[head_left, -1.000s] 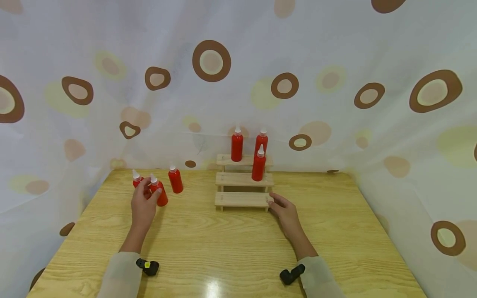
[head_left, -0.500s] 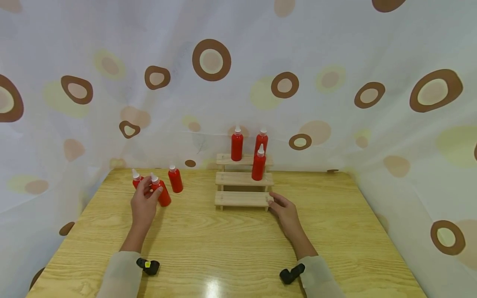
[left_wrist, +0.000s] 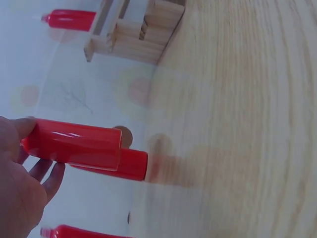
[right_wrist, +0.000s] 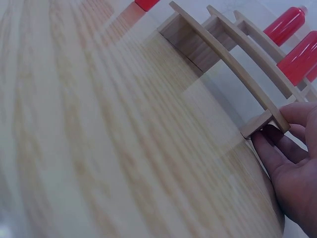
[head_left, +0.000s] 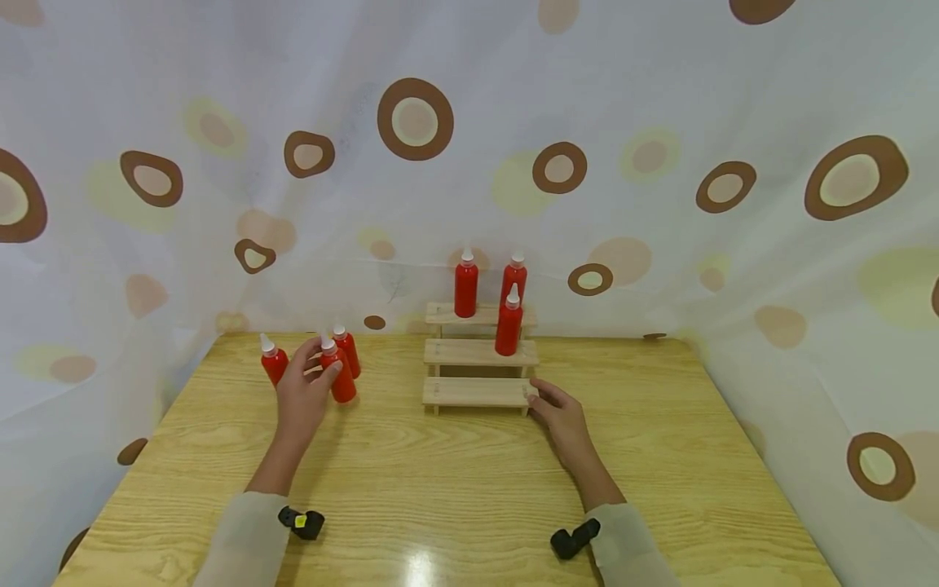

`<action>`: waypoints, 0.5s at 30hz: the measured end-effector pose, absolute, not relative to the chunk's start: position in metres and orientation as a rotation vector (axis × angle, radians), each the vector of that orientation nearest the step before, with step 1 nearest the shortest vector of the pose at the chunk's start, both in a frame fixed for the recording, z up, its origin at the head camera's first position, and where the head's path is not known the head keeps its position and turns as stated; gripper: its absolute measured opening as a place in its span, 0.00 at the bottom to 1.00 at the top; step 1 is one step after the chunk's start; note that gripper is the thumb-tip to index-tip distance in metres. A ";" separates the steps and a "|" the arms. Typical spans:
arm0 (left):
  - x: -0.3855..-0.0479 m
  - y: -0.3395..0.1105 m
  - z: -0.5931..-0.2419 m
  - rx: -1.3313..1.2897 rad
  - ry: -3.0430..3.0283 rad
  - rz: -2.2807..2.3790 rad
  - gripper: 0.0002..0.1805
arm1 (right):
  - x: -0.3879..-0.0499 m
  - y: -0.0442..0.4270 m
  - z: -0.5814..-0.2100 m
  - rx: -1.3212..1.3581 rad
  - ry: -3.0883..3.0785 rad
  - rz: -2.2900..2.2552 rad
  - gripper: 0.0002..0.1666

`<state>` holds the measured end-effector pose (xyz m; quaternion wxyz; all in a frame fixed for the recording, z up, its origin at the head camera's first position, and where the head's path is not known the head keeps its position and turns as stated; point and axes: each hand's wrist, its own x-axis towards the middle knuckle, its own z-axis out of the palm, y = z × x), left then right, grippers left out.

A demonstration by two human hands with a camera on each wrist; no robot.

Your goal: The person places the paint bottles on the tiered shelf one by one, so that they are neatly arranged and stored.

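Observation:
My left hand [head_left: 302,398] pinches a red bottle [head_left: 339,377] with a white nozzle cap, fingers behind and thumb in front. In the left wrist view the same bottle [left_wrist: 74,144] is held near its upper end, its base clear of the table. My right hand [head_left: 565,424] grips the right end of the lowest tier of a three-tier wooden rack [head_left: 480,393]; the right wrist view shows thumb and fingers round that end of the rack [right_wrist: 237,69]. Two red bottles stand on the top tier, left [head_left: 465,291] and right [head_left: 515,275], and another [head_left: 509,329] on the middle tier's right.
Just behind the held bottle stands a red bottle [head_left: 350,354]. Another red bottle [head_left: 275,365] is to the left of my left hand, partly covered by it. A patterned cloth [head_left: 411,212] hangs behind and beside the wooden table [head_left: 440,489].
My left hand has moved right with the bottle, which now overlaps the one behind it. The leftmost bottle is more exposed. My right hand has stayed at the rack.

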<state>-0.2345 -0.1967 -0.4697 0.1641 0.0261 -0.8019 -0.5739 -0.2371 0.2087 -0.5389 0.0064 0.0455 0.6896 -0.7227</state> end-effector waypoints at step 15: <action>-0.247 -0.156 -0.446 -0.171 -2.306 -1.641 0.29 | -0.238 0.209 -0.540 0.134 2.156 -2.271 0.26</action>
